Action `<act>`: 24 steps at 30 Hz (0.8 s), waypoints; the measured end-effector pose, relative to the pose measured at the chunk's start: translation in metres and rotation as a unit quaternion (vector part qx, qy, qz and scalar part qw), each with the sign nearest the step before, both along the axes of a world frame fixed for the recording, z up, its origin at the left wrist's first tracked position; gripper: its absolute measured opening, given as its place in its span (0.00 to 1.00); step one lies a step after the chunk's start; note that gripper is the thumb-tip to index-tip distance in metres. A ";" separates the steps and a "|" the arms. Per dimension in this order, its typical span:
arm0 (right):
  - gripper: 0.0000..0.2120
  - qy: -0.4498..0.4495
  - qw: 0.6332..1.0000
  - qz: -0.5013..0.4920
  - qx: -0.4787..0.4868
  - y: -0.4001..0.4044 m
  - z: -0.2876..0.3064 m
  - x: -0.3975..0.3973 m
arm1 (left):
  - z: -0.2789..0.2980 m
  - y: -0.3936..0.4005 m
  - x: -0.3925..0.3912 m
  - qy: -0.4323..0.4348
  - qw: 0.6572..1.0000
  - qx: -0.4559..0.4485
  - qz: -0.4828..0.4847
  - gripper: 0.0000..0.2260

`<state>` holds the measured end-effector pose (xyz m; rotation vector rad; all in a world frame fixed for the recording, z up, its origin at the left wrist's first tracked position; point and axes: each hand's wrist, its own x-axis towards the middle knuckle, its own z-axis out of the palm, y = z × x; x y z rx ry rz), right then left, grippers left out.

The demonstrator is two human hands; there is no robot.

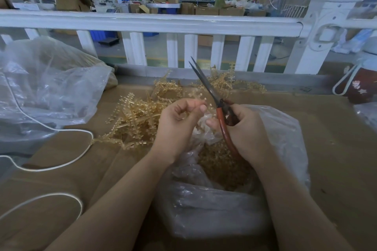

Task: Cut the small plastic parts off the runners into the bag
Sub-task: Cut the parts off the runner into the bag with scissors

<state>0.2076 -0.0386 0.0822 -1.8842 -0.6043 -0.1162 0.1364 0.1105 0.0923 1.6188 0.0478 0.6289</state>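
— Runner (196,96), where is it?

— Pinched between the left hand (179,120) thumb and curled fingers (201,107), held up above the open mouth of the clear bag (285,128). It is pale amber and thin; how many small parts still sit on it is too fine to make out.

— And the right hand (247,130)?

— Its fingers are wrapped round the red handles of the scissors (212,91). The dark blades point up and away toward the white railing (151,24), tips only slightly parted, just right of the runner. Whether they touch it, I cannot tell.

— What is in the bag?

— A heap of small amber parts (222,165) down in the middle. The wrists and folds of plastic cover much of it, so its depth stays hidden.

— Anything else holding things?

— A larger clear bag (47,87) at the left, crumpled, cut off by the frame edge; its contents are hazy through the film. Between the two bags a loose pile of runners (138,114) lies on the brown tabletop (336,149), reaching back to the railing. A white cord (61,165) loops over the tabletop at the left. At the far right stands a dark red cup (361,85), partly cut off.
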 end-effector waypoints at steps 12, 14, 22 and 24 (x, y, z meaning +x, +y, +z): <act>0.28 -0.146 0.970 -0.074 -0.183 -0.002 -0.005 0.001 | 0.002 0.009 0.002 -0.026 0.999 -0.015 0.041 0.06; 0.29 -0.166 0.965 -0.078 -0.189 -0.002 -0.004 0.000 | 0.002 0.009 0.002 -0.028 0.999 -0.011 0.035 0.08; 0.27 -0.186 0.964 -0.081 -0.171 -0.004 -0.004 -0.003 | 0.000 0.010 0.004 -0.007 1.000 -0.002 0.021 0.09; 0.27 -0.190 0.964 -0.084 -0.167 -0.003 -0.004 -0.004 | 0.000 0.010 0.004 -0.011 1.000 -0.003 0.018 0.09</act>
